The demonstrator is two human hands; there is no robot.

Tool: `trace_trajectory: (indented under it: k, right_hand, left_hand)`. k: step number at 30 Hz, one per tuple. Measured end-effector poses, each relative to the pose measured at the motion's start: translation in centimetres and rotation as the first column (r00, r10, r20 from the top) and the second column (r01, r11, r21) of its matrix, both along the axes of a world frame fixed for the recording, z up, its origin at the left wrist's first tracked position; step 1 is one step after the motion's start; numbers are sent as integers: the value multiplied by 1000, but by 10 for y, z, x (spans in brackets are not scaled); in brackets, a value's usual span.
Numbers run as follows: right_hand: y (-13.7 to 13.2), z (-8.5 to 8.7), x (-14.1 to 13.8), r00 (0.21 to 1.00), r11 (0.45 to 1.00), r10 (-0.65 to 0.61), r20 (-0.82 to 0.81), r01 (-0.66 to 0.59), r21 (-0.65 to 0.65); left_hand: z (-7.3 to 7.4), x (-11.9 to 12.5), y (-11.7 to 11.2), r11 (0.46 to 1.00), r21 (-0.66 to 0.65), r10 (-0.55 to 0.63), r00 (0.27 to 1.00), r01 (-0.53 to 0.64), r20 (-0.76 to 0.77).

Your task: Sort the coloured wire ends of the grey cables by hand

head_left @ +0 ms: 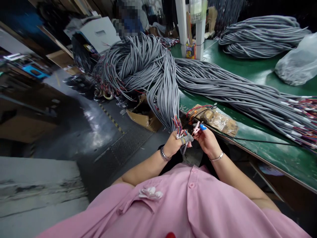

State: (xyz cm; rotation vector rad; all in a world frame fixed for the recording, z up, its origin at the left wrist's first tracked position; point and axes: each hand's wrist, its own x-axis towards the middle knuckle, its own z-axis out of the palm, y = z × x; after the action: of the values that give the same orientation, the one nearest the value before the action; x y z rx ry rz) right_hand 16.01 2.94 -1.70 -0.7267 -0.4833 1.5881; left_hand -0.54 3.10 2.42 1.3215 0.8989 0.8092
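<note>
My left hand (pixel 174 144) is closed around the ends of grey cables, one finger wrapped in a grey covering. Thin multicoloured wires (pixel 177 123) fan out from the stripped ends just above it. Close by on the right, my right hand (pixel 207 141) pinches a small pale pink clip-like piece (pixel 196 127); its exact kind is too small to tell. Blue tape (pixel 203 127) covers one of its fingertips. A thin orange wire runs between the two hands. From the left hand, the grey cable bundle (pixel 164 89) rises and drapes over the table's edge.
A long bundle of grey cables (pixel 228 86) lies across the green table (pixel 262 77). Beside my right hand, a taped wooden block (pixel 218 120) carries wires. Farther back are a coiled cable bundle (pixel 260 36) and a plastic bag (pixel 298 61). An open cardboard box (pixel 142 117) sits below the edge.
</note>
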Motion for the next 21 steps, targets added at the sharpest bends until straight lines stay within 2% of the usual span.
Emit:
trace_trajectory:
  k: [6, 10, 16, 21]
  right_hand:
    - [6, -7, -2, 1000, 1000, 0, -13, 0, 12]
    - [10, -5, -7, 996, 998, 33, -85, -37, -44]
    - [14, -4, -13, 987, 992, -78, -142, 63, -108]
    - [8, -5, -9, 988, 996, 26, -151, -39, -83]
  left_hand:
    - [-1, 4, 2, 1000, 12, 9, 1000, -9, 4]
    - [-1, 4, 3, 1000, 14, 11, 1000, -10, -9]
    - [0, 4, 4, 1000, 26, -9, 999, 11, -47]
    - [0, 2, 3, 999, 41, -6, 999, 7, -42]
